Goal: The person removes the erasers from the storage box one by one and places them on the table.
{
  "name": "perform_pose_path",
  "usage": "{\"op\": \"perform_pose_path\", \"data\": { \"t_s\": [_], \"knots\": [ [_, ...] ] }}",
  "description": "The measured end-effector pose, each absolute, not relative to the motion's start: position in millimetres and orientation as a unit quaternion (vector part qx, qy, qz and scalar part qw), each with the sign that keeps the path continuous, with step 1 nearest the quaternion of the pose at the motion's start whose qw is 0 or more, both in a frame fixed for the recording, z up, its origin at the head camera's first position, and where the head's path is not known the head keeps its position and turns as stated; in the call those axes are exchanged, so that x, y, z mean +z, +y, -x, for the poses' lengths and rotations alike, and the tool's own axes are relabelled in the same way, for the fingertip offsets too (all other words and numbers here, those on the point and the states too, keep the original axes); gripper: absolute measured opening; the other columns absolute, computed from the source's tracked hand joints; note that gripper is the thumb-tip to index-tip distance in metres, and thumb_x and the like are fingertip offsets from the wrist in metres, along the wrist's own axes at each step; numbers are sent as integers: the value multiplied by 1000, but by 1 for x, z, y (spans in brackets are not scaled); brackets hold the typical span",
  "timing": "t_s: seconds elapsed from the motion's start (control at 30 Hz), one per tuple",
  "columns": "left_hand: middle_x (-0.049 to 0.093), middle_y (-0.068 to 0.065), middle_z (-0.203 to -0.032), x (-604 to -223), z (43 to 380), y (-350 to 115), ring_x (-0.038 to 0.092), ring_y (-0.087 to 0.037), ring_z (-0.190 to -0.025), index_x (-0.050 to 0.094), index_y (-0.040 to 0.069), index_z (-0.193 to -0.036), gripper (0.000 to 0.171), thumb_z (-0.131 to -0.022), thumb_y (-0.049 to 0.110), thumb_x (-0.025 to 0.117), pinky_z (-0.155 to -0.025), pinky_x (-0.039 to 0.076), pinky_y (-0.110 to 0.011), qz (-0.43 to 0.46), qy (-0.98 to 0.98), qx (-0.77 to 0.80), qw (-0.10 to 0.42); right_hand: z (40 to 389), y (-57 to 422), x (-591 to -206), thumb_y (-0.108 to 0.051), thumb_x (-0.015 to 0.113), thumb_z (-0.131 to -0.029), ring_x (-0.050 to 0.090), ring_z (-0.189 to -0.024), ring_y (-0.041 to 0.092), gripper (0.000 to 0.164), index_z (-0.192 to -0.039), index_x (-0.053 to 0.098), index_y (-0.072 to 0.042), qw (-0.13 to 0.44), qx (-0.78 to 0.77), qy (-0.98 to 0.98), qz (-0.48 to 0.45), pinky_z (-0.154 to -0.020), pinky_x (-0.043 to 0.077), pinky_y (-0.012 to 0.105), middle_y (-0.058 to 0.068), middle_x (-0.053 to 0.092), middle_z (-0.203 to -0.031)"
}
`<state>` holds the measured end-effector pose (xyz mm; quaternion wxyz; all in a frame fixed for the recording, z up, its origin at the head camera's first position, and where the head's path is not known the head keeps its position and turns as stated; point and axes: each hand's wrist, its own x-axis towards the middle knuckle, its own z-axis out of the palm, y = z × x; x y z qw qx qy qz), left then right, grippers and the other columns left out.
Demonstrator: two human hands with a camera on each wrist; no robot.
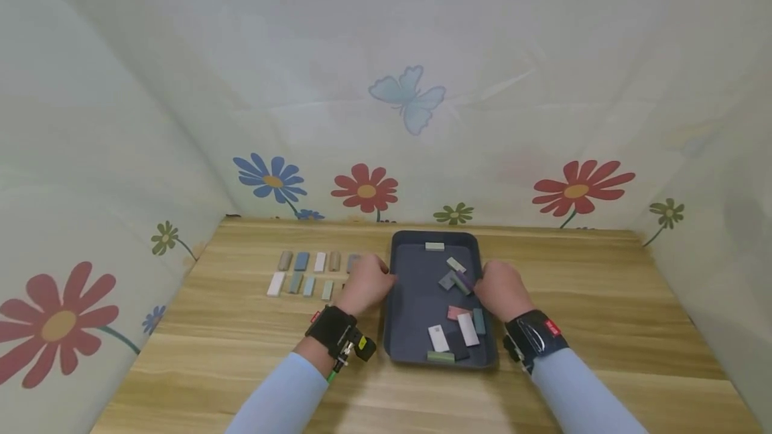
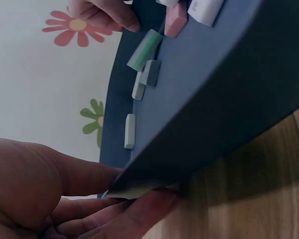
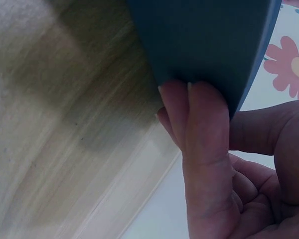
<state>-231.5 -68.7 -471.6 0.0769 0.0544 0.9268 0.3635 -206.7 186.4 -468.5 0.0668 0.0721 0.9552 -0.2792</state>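
- Tray (image 1: 416, 307), dark blue-grey and low-walled, is seen in the head view at the middle of the wooden table (image 1: 573, 273); whether its base is fully supported by the wood cannot be told.
- Its left wall is held by the left hand (image 1: 364, 283), its right wall by the right hand (image 1: 503, 290).
- Inside, a pale block (image 1: 434, 246) is placed near the far wall; near the right hand, a pale green block (image 1: 456, 264), a grey block (image 1: 446, 280) and a purple-and-green block (image 1: 462, 283) are clustered.
- Toward the near right corner, a pink block (image 1: 457, 313), a teal block (image 1: 479, 321), a long white block (image 1: 467, 329), a second white block (image 1: 437, 338) and a dark block (image 1: 458, 347) are gathered, with a green block (image 1: 441, 357) set along the near wall.
- Left of the tray, two rows of small blocks (image 1: 301, 262) are laid out on the table, their right end partly covered by the left hand.
- Dark straps (image 1: 535, 338) are worn on both wrists, below pale blue sleeves (image 1: 283, 394).
- In the left wrist view, the grip of the left hand is kept narrow: the rim is pinched between thumb and fingers, while the right hand is shown at the opposite side.
- In the right wrist view, the wall is likewise pinched by the right hand's grip, fingertips (image 3: 205, 99) being pressed to the outer face.
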Motion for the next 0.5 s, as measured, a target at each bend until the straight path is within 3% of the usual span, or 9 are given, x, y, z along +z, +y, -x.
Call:
{"op": "perform_pose_path", "data": {
  "t_s": [0.1, 0.23, 0.33, 0.43, 0.5],
  "knots": [
    [28, 7, -44, -472, 230, -68, 32, -8, -35, 34, 16, -47, 44, -83, 14, 58, -37, 26, -23, -57, 926, 366, 75, 203, 186, -465, -9, 54, -84, 53, -56, 21, 12, -80, 62, 0, 70, -280, 955, -73, -45, 40, 30, 10, 56, -68],
    [28, 7, -43, -476, 231, -68, 33, -7, -33, 33, 16, -47, 41, -81, 11, 55, -35, 27, -22, -55, 925, 368, 74, 188, 175, -451, -14, 58, -84, 51, -52, 18, 14, -80, 60, 0, 8, -243, 970, -29, -43, 37, 28, 7, 54, -64],
    [28, 7, -43, -478, 232, -68, 34, -8, -32, 32, 16, -47, 40, -81, 10, 53, -34, 27, -23, -48, 925, 368, 75, 172, 152, -436, -19, 65, -82, 55, -57, 16, 23, -92, 62, 1, -30, -223, 974, 24, -45, 42, 29, 7, 60, -71],
    [28, 6, -42, -477, 233, -67, 32, -9, -32, 32, 16, -47, 40, -80, 8, 52, -34, 25, -24, -43, 928, 365, 68, 156, 128, -430, -23, 70, -77, 64, -75, 20, 38, -105, 63, 1, -12, -218, 973, 79, -59, 51, 35, 10, 67, -89],
    [28, 6, -42, -477, 233, -66, 32, -9, -32, 32, 16, -47, 39, -79, 7, 52, -34, 25, -24, -41, 929, 362, 65, 148, 116, -434, -24, 73, -73, 64, -76, 19, 36, -100, 65, -1, 17, -207, 972, 111, -61, 52, 35, 8, 68, -88]
  ]
}}
